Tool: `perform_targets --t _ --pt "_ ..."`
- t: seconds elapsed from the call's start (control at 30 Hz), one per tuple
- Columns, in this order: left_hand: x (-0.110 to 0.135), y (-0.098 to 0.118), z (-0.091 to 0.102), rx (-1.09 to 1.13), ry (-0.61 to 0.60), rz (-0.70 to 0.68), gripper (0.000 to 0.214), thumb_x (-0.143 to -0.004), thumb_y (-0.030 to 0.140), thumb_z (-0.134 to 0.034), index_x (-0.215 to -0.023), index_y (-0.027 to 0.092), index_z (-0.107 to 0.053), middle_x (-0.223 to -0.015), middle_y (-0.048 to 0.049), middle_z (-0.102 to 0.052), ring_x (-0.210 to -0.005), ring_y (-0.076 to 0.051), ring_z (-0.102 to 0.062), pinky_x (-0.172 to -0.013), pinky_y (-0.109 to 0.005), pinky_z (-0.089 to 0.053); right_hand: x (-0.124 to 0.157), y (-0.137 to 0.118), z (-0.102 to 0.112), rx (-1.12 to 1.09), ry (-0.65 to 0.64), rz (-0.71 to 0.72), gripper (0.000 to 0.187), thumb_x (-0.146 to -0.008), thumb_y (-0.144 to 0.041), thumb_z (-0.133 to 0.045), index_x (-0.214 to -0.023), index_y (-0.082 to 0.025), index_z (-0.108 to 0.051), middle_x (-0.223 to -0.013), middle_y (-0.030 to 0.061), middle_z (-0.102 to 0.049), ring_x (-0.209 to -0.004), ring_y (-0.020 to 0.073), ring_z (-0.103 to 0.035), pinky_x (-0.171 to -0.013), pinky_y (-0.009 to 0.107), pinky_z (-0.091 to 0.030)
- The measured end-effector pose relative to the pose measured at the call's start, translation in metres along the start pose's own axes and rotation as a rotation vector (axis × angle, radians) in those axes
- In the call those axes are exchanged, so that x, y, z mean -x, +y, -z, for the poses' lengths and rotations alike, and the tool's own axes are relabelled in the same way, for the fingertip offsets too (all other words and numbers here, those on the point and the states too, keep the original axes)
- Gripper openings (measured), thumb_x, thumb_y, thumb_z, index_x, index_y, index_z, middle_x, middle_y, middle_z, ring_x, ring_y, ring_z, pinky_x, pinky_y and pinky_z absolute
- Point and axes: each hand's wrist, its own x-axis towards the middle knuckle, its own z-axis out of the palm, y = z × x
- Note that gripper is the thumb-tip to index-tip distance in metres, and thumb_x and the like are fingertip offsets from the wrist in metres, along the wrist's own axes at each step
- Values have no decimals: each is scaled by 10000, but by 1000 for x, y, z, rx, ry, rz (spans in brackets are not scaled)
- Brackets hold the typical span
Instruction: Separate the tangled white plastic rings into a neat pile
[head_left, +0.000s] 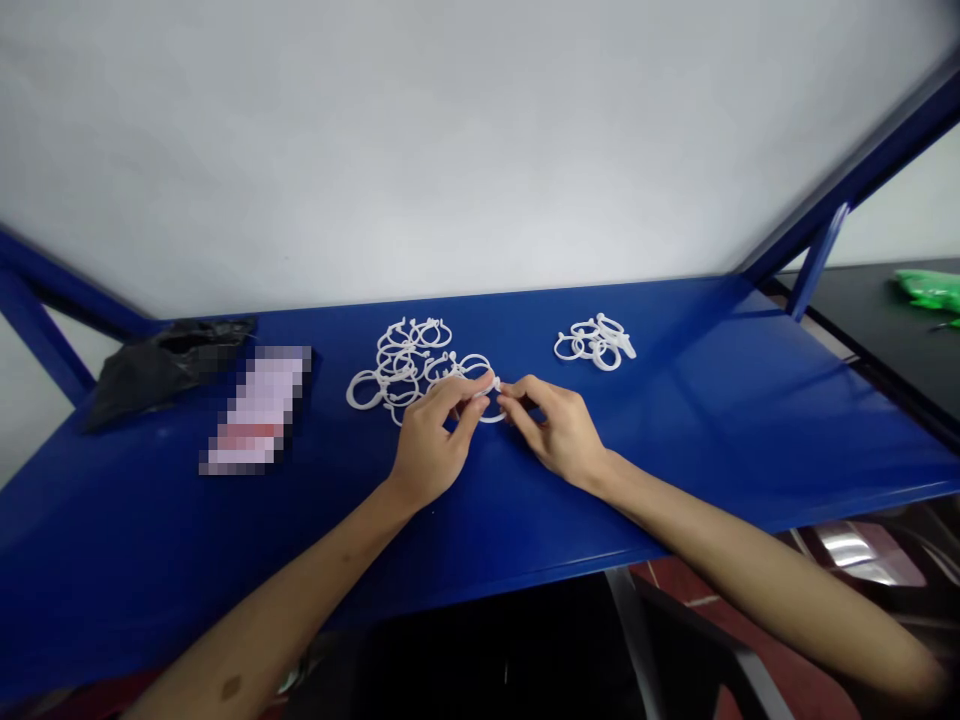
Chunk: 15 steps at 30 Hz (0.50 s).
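Between my two hands, just above the blue table, is a white plastic ring (493, 418) with a small knob at its top. My left hand (439, 435) pinches its left side between thumb and fingers. The fingertips of my right hand (553, 425) close on the ring's upper right, by the knob. Behind and left of my left hand lies a loose pile of several similar white rings (399, 365), partly hidden by that hand. A smaller group of white rings (596, 342) lies farther back on the right, apart from my right hand.
The blue table (712, 400) meets a pale wall (480, 150) at the back. On the left lie a crumpled black plastic bag (161, 365) and a blurred pinkish rectangular object (259, 410). Blue slanted supports (821, 255) rise at both ends. Something green (930, 288) rests on a dark surface at right.
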Motion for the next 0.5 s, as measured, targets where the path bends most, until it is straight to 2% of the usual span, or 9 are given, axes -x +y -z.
perform_targets --t 0.27,0.5 --pt "1 3 4 83 -61 -24 215 -951 210 -622 -1155 231 -687 -995 -18 -753 -795 -115 -672 -726 -243 -559 4 -1 0 68 83 144 111 -1009 -229 -537 -914 -205 -589 -853 28 -707 -731 132 -672 -678 238 -519" --pt "2 -2 5 21 -120 -40 237 -966 248 -603 -1191 266 -678 -982 -20 -737 -844 -152 -656 -823 -321 -550 6 2 3 155 -18 157 199 -1042 -289 -460 -980 -208 -631 -831 43 -691 -699 148 -644 -662 275 -522"
